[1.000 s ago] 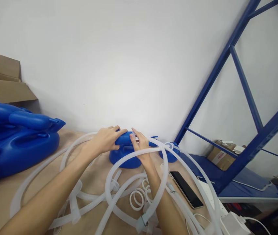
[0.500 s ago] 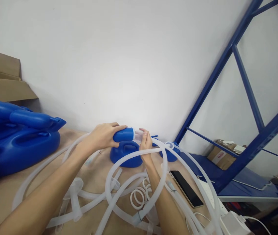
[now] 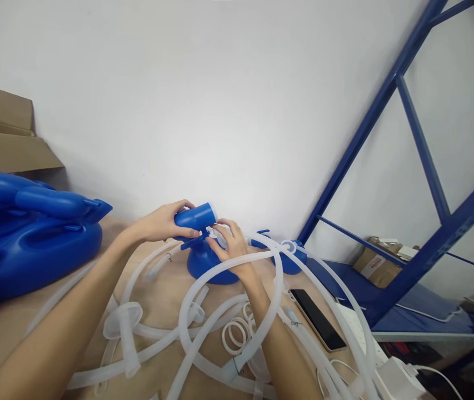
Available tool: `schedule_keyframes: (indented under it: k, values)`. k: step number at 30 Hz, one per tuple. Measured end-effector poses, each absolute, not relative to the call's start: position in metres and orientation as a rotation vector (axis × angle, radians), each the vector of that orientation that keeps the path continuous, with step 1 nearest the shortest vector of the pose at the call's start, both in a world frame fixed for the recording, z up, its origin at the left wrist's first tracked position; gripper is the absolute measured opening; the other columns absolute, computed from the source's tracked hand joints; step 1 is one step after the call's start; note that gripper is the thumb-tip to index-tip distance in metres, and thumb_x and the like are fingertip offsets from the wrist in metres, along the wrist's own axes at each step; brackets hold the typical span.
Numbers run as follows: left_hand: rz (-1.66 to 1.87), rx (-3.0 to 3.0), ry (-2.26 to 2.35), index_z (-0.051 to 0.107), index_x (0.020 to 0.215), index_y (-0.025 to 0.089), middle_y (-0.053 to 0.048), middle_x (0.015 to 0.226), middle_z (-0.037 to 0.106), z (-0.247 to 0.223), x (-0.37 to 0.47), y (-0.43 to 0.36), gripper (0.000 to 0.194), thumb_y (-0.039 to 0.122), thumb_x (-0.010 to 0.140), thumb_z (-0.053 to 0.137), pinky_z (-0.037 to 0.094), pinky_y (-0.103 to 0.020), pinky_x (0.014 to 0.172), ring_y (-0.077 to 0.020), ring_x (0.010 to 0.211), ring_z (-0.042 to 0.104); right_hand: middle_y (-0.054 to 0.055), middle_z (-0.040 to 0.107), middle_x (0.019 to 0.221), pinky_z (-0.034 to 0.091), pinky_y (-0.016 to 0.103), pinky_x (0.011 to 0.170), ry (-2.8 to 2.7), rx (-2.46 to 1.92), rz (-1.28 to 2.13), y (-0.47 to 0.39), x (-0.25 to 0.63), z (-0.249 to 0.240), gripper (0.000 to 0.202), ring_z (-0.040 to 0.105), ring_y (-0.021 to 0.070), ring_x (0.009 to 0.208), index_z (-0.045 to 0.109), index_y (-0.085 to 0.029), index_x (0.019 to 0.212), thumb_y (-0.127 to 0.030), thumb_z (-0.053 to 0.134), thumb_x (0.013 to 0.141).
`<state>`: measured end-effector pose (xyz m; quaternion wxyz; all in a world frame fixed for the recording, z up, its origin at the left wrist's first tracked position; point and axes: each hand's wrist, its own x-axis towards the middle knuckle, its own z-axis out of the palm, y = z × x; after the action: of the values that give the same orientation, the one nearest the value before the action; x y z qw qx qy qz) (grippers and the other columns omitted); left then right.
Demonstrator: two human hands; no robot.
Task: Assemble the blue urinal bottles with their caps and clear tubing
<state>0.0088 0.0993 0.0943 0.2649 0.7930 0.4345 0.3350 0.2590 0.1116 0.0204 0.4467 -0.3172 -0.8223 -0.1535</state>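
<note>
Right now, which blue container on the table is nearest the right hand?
The middle container, beside the right hand; others lie farther, in the left pile or by the blue rack.

Left hand (image 3: 162,223) is shifting leftward, blue cylinder (image 3: 196,218) is tilting its white-rimmed end upward (it lay nearly level before); right hand (image 3: 234,245) is moving left, coming under that rim

plain blue cylinder (image 3: 195,218), milky-white hoses (image 3: 279,280)
</note>
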Motion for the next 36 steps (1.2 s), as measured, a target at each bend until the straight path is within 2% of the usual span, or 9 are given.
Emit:
schedule_keyframes:
  k: [6,9,14,18,20,23,26,31,36]
  values:
    - [0.860,2.154,1.113,0.063,0.121,0.024,-0.004,0.111,0.073,0.101,0.006,0.093,0.068,0.061,0.067,0.082,0.058,-0.029,0.071,-0.0233,0.092,0.070,0.010,0.069,0.124,0.052,0.041,0.104,-2.209,-0.797,-0.222,0.104,0.265,0.031,0.024,0.065,0.0244,0.117,0.072,-0.026,0.121,-0.033,0.057,0.104]
    - [0.827,2.218,1.078,0.064,0.121,0.023,-0.005,0.113,0.073,0.101,0.004,0.094,0.068,0.059,0.067,0.082,0.059,-0.030,0.078,-0.0245,0.098,0.069,0.009,0.075,0.111,0.053,0.042,0.099,-2.253,-0.777,-0.188,0.103,0.267,0.032,0.019,0.068,0.0257,0.109,0.074,-0.026,0.109,-0.036,0.059,0.103]
    - [0.924,2.110,1.148,0.058,0.128,0.024,-0.004,0.100,0.072,0.100,-0.005,0.096,0.067,0.065,0.076,0.071,0.054,-0.029,0.059,-0.0220,0.079,0.069,0.007,0.074,0.090,0.054,0.042,0.092,-1.927,-0.821,-0.076,0.111,0.268,0.026,0.018,0.069,0.0242,0.090,0.071,-0.024,0.090,-0.037,0.062,0.098]
    - [0.806,2.312,1.242,0.062,0.124,0.023,-0.005,0.114,0.073,0.100,-0.008,0.097,0.071,0.066,0.070,0.076,0.056,-0.032,0.082,-0.0262,0.100,0.069,0.004,0.070,0.099,0.052,0.039,0.092,-1.919,-0.817,0.172,0.110,0.269,0.029,0.029,0.066,0.0213,0.091,0.064,-0.025,0.124,-0.035,0.063,0.096]
    - [0.692,2.391,1.245,0.062,0.127,0.022,-0.006,0.117,0.072,0.101,-0.005,0.096,0.072,0.066,0.070,0.075,0.055,-0.032,0.084,-0.0263,0.102,0.068,0.003,0.067,0.103,0.052,0.037,0.093,-2.004,-0.782,0.307,0.108,0.266,0.030,0.035,0.064,0.0198,0.093,0.060,-0.026,0.130,-0.036,0.062,0.096]
    - [0.611,2.452,1.215,0.062,0.128,0.022,-0.006,0.114,0.073,0.103,0.002,0.093,0.070,0.063,0.072,0.073,0.053,-0.030,0.080,-0.0254,0.097,0.069,0.004,0.060,0.107,0.050,0.036,0.094,-1.995,-0.710,0.382,0.106,0.260,0.030,0.019,0.060,0.0196,0.097,0.064,-0.025,0.108,-0.040,0.062,0.096]
    - [0.599,2.483,1.213,0.063,0.128,0.023,-0.006,0.114,0.074,0.106,0.006,0.088,0.067,0.059,0.073,0.073,0.053,-0.030,0.081,-0.0256,0.098,0.070,0.005,0.054,0.107,0.050,0.037,0.095,-1.952,-0.655,0.448,0.105,0.258,0.031,0.025,0.056,0.0200,0.100,0.058,-0.023,0.088,-0.046,0.062,0.096]
    - [0.475,2.537,1.112,0.068,0.126,0.024,-0.004,0.119,0.075,0.107,0.002,0.087,0.063,0.053,0.070,0.076,0.052,-0.029,0.085,-0.0262,0.102,0.069,0.004,0.055,0.094,0.052,0.032,0.077,-2.104,-0.697,0.802,0.093,0.257,0.036,0.035,0.055,0.0195,0.087,0.058,-0.026,0.094,-0.061,0.057,0.096]
    - [0.479,2.489,1.123,0.068,0.129,0.024,-0.003,0.118,0.075,0.108,-0.005,0.089,0.066,0.053,0.070,0.078,0.052,-0.028,0.084,-0.0249,0.102,0.069,-0.002,0.052,0.080,0.045,0.026,0.064,-2.024,-0.764,0.901,0.089,0.249,0.035,0.032,0.051,0.0153,0.072,0.058,-0.025,0.092,-0.056,0.066,0.091]
